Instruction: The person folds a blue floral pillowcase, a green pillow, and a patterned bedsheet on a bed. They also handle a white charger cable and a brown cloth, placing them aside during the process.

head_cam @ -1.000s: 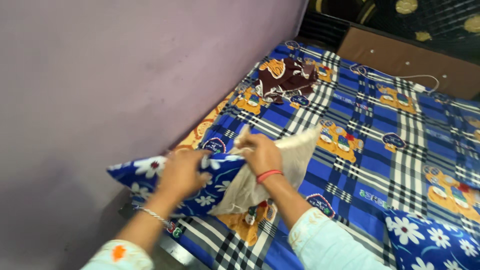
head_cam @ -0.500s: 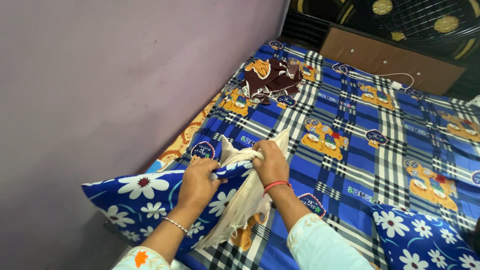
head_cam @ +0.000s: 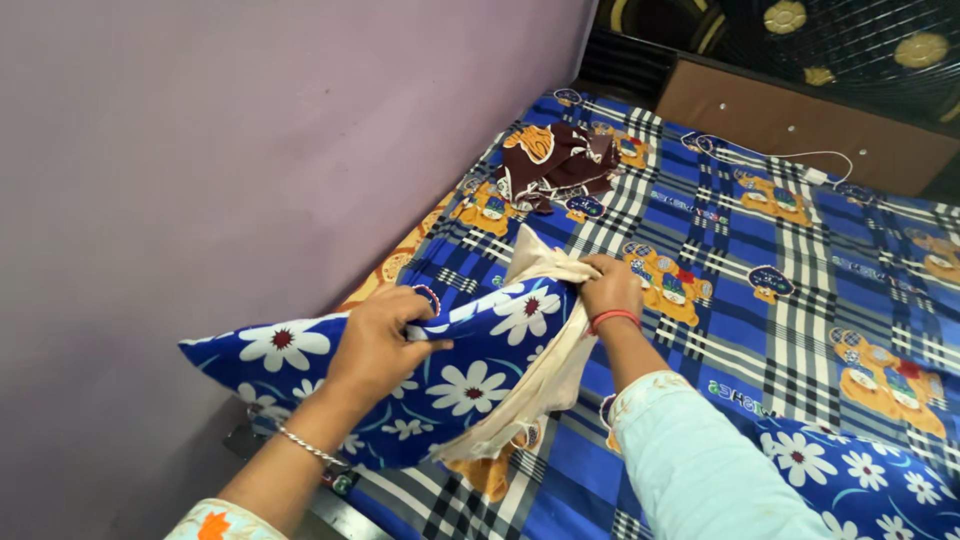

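Left hand (head_cam: 378, 340) clenched on the blue flowered pillow cover (head_cam: 440, 375) at the bed's (head_cam: 800, 330) left edge by the wall; right hand (head_cam: 610, 288) clenched on the cream pillow (head_cam: 545, 375) poking from it. Brown cloth (head_cam: 560, 165) lies near the headboard.

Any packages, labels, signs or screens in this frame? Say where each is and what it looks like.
None of those show.
Nearest thing: round dark printed badges woven into the blue checked bedsheet, scattered among orange bear motifs; part of the fabric pattern, not separate labels.
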